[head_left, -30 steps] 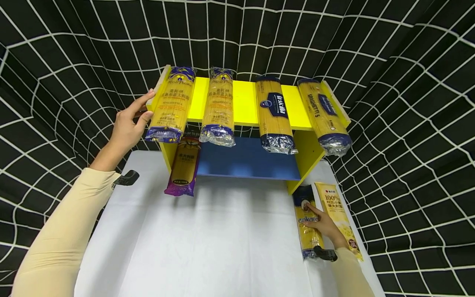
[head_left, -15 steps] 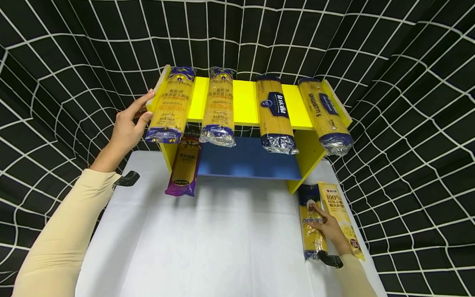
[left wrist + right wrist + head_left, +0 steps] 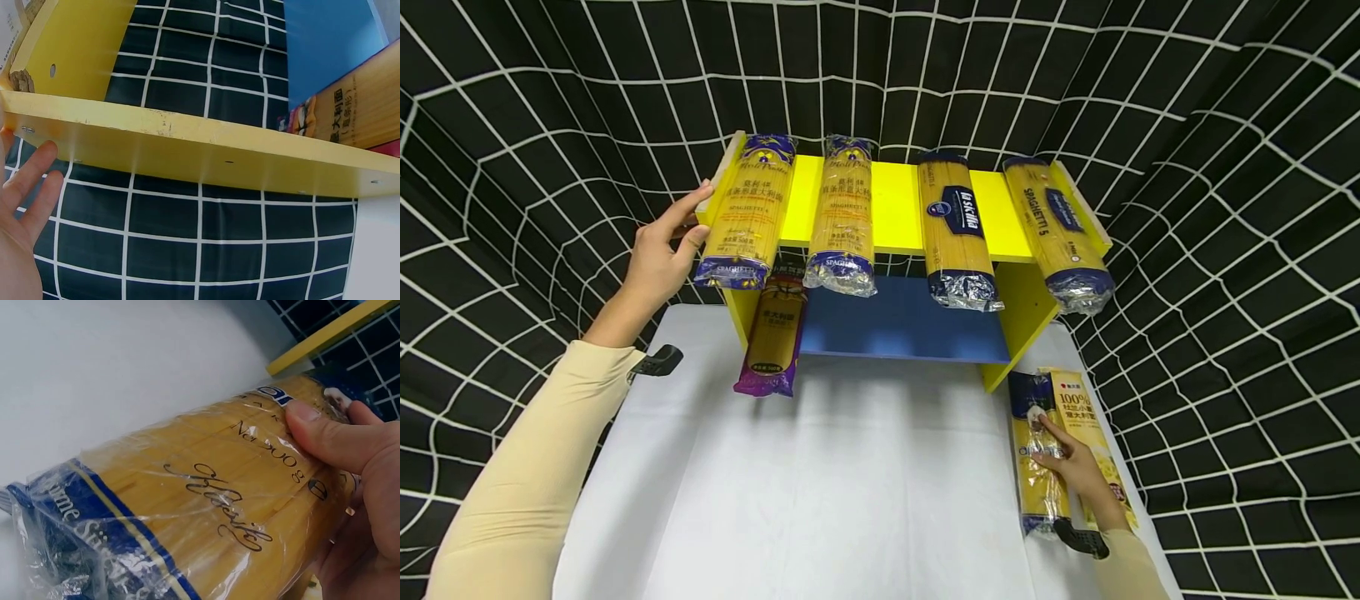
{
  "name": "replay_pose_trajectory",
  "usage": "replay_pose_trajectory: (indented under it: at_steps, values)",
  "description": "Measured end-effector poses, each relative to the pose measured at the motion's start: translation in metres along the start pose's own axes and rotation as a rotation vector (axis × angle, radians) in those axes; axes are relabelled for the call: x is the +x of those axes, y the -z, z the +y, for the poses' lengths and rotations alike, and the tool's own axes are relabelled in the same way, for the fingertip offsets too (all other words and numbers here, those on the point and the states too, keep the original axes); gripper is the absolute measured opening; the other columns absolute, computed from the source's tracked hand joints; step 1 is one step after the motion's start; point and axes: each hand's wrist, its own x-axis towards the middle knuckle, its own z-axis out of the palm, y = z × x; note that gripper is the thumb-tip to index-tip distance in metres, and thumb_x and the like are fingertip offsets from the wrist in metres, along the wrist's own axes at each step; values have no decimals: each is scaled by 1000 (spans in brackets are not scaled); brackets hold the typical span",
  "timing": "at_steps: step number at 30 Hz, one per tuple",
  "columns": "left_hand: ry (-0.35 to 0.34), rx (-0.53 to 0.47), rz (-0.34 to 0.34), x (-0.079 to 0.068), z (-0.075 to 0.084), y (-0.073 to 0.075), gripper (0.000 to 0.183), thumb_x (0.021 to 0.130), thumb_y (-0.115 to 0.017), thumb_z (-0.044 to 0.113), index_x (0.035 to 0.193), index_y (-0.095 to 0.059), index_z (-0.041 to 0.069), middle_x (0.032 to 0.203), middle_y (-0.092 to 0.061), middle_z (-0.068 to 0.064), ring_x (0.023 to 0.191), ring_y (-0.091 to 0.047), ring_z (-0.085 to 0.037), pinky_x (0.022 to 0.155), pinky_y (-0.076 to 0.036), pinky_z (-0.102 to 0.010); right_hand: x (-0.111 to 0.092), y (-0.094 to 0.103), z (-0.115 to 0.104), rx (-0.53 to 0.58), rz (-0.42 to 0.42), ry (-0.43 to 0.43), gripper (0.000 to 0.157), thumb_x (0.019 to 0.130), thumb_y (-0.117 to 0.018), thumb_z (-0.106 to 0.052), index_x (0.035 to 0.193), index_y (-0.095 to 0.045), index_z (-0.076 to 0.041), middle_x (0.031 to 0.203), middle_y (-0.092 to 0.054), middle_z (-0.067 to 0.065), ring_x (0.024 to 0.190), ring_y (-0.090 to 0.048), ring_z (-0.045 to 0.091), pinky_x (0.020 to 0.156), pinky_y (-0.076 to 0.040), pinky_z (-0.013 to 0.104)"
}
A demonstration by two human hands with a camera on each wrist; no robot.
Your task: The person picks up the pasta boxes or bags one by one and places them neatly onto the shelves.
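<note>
My right hand (image 3: pixel 1078 471) grips a clear pack of spaghetti (image 3: pixel 1028 492) with dark blue ends, at the table's right side. In the right wrist view, the thumb presses on the upper face of this spaghetti pack (image 3: pixel 206 506), and the other fingers are partly hidden at its far side. It lies along the left edge of a yellow pasta pack (image 3: pixel 1078 408), overlapping it slightly. My left hand (image 3: pixel 662 258) touches the upper left corner of a yellow and blue shelf (image 3: pixel 898 221). In the left wrist view, two straight fingers of the left hand (image 3: pixel 28 194) stand beside the yellow side panel (image 3: pixel 187 134).
Along the shelf's top lie two blue-ended spaghetti packs (image 3: pixel 842 208) and two navy-labelled packs, one a la sicilia pack (image 3: pixel 955 233). A purple-ended pasta pack (image 3: pixel 771 333) lies on the blue lower board (image 3: pixel 902 321), jutting forward. White cloth (image 3: pixel 850 483) covers the table; black grid-patterned curtains surround it.
My right hand has shifted right with the spaghetti pack, away from the shelf's right panel and against the yellow pasta pack. My left hand has stayed at the shelf corner.
</note>
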Motion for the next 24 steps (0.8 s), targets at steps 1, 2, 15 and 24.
replay_pose_trajectory:
  at_steps: [1, 2, 15, 24]
  values:
    - [1, 0, 0, 0, 0, 0, 49, 100, -56, 25, 148, -46, 33, 154, -43, 16, 108, -53, 17, 92, -40, -1, -2, 0, 1, 10, -10, 9, 79, 93, -70, -24, 158, -24, -25, 161, -24, 27, 77, -67, 8, 69, -58, 28]
    - [0, 1, 1, 0, 0, 0, 49, 100, -56, 24, 148, -46, 33, 154, -43, 16, 108, -55, 16, 92, -40, -1, -4, 0, 2, 28, -7, 10, 79, 92, -70, -23, 158, -25, -24, 159, -28, 28, 76, -68, 9, 69, -59, 29]
    - [4, 4, -4, 1, 1, 1, 50, 100, -56, 23, 148, -46, 32, 155, -43, 16, 114, -64, -5, 91, -40, -1, -19, -9, 0, 85, 98, 76, 81, 90, -73, -22, 157, -27, -25, 163, -25, 16, 98, -56, -14, 78, -55, 17]
    - [-4, -20, -2, 0, 0, 0, 49, 100, -56, 23, 148, -47, 32, 155, -43, 15, 106, -51, 22, 90, -40, -1, -23, -8, -19, 224, 244, 112, 80, 89, -74, -16, 155, -31, -30, 144, -51, -9, 96, -61, -10, 76, -56, 15]
